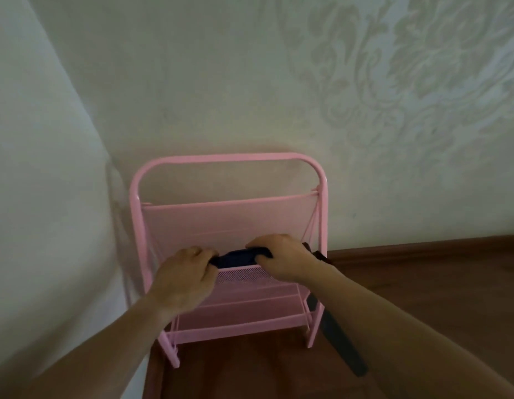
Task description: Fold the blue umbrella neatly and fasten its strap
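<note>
Hands: left (pixel 183 279), right (pixel 280 262) grip umbrella (pixel 238 258) | pink rack (pixel 227 226) | wood floor (pixel 422 289)

The left hand (pixel 184 279) and right hand (pixel 281 259) are covering both ends of the blue umbrella (pixel 238 257), leaving only its middle showing; its strap is not distinguishable. A dark object (pixel 340 341) at four o'clock is passing behind the right forearm, too blurred to identify. Both forearms are running off the bottom edge. The hands are hiding part of the pink mesh rack's (pixel 230 223) shelf.
</note>
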The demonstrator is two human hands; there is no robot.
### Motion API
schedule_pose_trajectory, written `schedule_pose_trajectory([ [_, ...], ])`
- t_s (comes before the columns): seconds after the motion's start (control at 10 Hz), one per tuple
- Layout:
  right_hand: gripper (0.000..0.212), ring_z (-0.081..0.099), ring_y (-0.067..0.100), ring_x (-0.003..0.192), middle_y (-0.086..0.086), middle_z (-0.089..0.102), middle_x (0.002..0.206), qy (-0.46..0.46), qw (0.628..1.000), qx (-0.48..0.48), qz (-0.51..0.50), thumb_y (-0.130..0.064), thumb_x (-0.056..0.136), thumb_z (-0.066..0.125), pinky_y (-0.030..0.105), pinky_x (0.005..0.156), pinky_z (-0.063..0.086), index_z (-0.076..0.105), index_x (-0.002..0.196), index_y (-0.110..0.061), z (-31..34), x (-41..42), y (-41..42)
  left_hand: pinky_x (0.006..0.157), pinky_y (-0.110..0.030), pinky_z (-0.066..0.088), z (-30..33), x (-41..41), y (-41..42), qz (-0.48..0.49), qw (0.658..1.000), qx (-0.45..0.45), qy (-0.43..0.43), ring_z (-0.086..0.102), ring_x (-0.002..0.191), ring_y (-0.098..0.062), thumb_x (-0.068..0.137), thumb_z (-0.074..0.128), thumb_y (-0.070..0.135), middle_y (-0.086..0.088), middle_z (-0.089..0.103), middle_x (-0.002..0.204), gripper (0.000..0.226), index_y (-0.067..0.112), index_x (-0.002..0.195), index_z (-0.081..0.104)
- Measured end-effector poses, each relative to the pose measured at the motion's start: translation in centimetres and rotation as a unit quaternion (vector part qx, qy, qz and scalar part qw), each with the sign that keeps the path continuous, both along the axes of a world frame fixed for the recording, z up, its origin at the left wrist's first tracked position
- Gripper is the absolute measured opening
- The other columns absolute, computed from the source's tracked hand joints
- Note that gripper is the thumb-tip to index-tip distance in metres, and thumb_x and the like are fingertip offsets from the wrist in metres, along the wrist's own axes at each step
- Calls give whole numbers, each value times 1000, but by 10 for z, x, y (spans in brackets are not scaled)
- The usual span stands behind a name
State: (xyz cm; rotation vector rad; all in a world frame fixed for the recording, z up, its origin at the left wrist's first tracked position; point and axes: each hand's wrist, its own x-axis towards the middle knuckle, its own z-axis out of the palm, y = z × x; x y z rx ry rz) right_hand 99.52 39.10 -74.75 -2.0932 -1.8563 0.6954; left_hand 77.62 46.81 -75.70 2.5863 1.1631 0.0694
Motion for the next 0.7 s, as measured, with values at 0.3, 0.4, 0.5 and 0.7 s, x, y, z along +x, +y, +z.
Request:
schedule_pose_trajectory([
  [0.3, 26, 59, 20, 92, -1, 64, 107, -194, 978, 65, 43, -26, 92, 61, 40, 90, 50, 58, 118, -22, -22, -8, -39, 60, -45, 62, -28, -11, -10, -110, 984, 106, 88, 72, 82, -25, 54, 87, 2, -2, 74, 104, 70, 20, 118, 68],
  [0.4, 23, 57, 21, 90, 2, 64, 103, -225, 971, 68, 35, -14, 90, 62, 40, 92, 48, 58, 112, -18, -29, -15, -36, 61, -45, 62, -30, -7, -12, -102, 980, 142, 92, 72, 72, -29, 50, 83, -11, -6, 76, 92, 64, 14, 108, 71],
  [0.5, 29, 58, 24, 98, 6, 63, 111, -234, 972, 14, 29, -16, 90, 64, 43, 98, 46, 55, 118, -16, -19, -16, -33, 84, -49, 60, -19, 1, -14, -98, 978, 140, 115, 73, 95, -32, 76, 71, -5, -8, 75, 111, 59, 18, 129, 62],
  [0.7, 47, 55, 28, 121, 5, 59, 130, -143, 986, 24, -87, -20, 86, 65, 45, 108, 44, 53, 132, -19, 75, -63, -81, 105, -44, 47, 91, -1, -72, -37, 983, 119, 134, 58, 123, -30, 92, 58, 14, -6, 57, 139, 77, 29, 159, 24],
])
